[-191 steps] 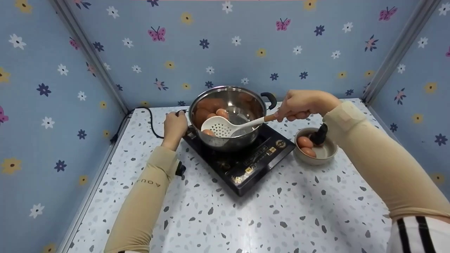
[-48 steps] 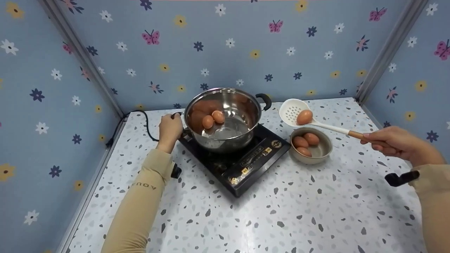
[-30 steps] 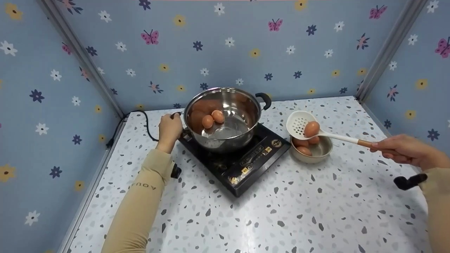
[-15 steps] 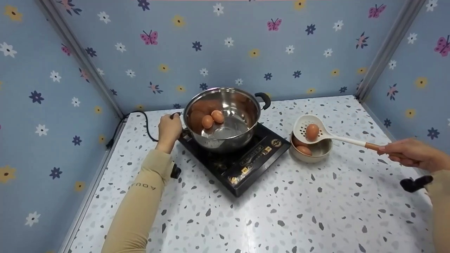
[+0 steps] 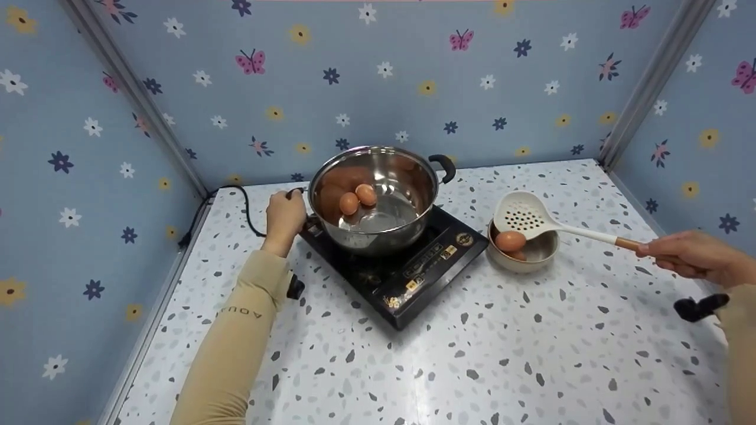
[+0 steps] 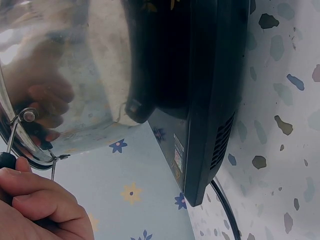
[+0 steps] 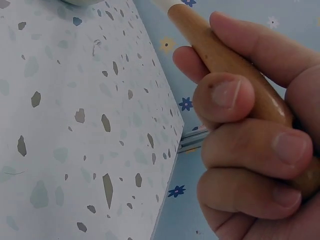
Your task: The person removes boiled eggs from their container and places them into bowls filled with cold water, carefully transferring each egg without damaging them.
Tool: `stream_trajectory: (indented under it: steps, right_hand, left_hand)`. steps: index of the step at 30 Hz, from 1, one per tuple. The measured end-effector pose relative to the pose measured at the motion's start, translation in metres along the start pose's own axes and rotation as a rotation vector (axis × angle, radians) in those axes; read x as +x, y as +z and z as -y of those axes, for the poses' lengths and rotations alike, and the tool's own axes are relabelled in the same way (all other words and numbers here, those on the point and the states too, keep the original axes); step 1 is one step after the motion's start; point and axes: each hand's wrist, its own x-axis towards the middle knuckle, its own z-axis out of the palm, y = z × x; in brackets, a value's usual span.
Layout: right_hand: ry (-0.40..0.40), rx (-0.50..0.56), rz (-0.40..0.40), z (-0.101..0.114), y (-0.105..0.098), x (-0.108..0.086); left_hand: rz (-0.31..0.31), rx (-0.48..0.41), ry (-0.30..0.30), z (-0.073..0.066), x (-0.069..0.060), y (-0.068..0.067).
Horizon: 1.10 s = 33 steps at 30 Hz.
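Observation:
My left hand (image 5: 285,216) grips the black side handle of the steel pot (image 5: 378,237); in the left wrist view its fingers (image 6: 55,200) curl round that handle. Two brown eggs, one of them a front egg (image 5: 349,203), lie inside the pot. My right hand (image 5: 697,255) holds a white slotted spoon (image 5: 524,213) by its wooden handle (image 7: 235,62). The spoon's head is tilted over a small beige bowl (image 5: 522,265). A brown egg (image 5: 510,241) sits at the spoon's lower edge, above the bowl. Another egg (image 5: 517,255) shows below it; the spoon hides the rest.
Under the pot is a black induction cooker (image 5: 422,277), with a black cord (image 5: 248,212) running off to the left. The speckled table (image 5: 472,354) meets flower-patterned walls (image 5: 378,77) at the back and sides. A second pot handle (image 5: 444,169) points right.
An egg left the pot on the spoon, which moved right to the bowl. The spoon has now tipped, and the egg has rolled to its lower edge. My left hand stays on the pot handle.

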Motion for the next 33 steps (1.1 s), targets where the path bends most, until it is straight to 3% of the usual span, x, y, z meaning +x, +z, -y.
stream_trajectory:
  steps: [13,20,33]
  right_hand:
    - [-0.022,0.015,-0.042,0.005,0.001,-0.003]
    - [-0.078,0.036,-0.087,0.012,0.004,-0.003]
    - [-0.165,0.195,-0.111,0.048,0.01,-0.007]
  left_hand:
    - [0.002,0.011,-0.017,0.0,0.0,0.0]
    - [0.004,0.022,-0.013,0.0,0.001,-0.001]
    - [-0.001,0.019,-0.009,0.0,0.002,0.001]
